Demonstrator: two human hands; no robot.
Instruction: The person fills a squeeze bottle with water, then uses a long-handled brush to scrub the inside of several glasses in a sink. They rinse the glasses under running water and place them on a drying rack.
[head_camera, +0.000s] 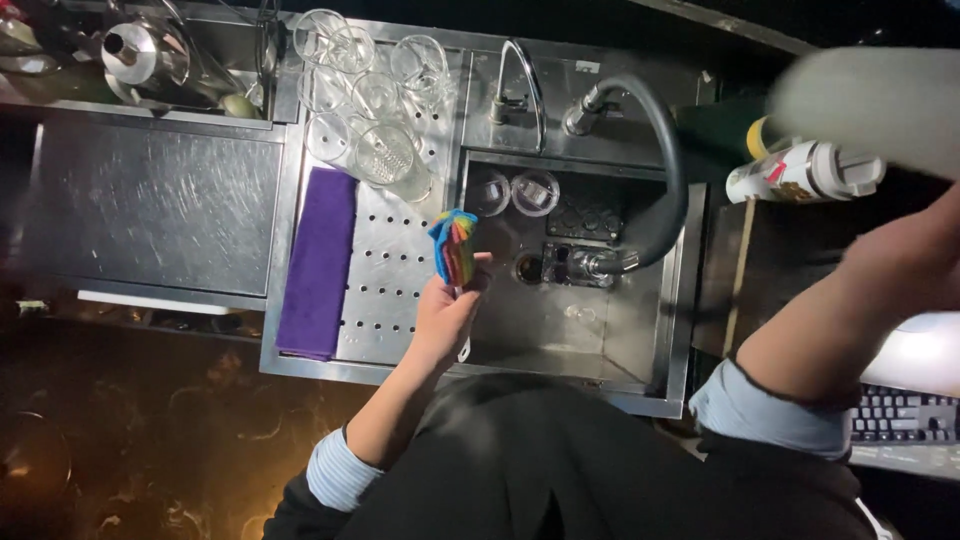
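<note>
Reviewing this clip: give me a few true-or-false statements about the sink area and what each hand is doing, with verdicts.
1. The left hand holds a multicoloured striped sponge at the edge of the steel sink basin. True.
2. A purple cloth lies on the perforated steel drainboard. True.
3. The clear drinking glasses on the drainboard stand in front of the cloth, nearest the person. False: they stand at the far end, beyond the cloth.
4. The right hand holds the black flexible tap hose. False: the right forearm reaches off to the right and the hand is out of view.
5. Two clear glasses sit inside the basin. True.
</note>
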